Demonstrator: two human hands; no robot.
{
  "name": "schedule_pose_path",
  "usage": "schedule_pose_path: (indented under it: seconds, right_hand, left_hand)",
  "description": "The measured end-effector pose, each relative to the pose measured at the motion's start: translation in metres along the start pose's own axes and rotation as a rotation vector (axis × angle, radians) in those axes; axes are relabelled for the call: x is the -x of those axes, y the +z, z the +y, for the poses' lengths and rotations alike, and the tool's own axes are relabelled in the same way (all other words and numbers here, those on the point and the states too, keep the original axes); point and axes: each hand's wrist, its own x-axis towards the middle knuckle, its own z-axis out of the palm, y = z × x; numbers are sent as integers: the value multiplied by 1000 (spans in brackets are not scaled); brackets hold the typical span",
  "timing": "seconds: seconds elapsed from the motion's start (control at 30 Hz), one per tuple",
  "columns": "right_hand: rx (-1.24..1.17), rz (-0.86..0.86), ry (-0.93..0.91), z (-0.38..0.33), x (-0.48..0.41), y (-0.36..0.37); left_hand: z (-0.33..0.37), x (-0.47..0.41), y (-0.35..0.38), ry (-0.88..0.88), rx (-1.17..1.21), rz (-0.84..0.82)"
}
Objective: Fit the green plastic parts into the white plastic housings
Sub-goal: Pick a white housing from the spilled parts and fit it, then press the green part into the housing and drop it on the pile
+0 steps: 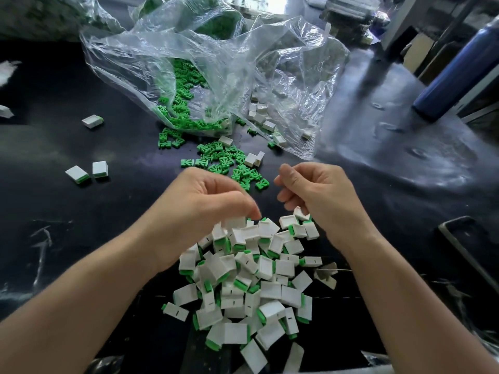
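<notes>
Finished housings (251,287) lie heaped on the bench (108,238). Over the heap's far edge, left grip (205,201) and right grip (316,195) curl; whether either holds anything I cannot tell. Loose green parts (221,155) lie beyond the heap. An unfitted housing could drop in unnoticed, being equally white.

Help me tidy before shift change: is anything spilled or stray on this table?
Yes. Green parts have spilled out of the open clear bag onto the black table. A few finished pieces lie scattered at the left, well away from the main pile.
</notes>
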Motion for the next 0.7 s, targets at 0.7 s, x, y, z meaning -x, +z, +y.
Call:
schedule_pose_path:
  seconds: [0.7]
  right_hand:
    - [714,10,-367,26,-44,20]
  left_hand:
    - [-5,-6,0,-37,78,318]
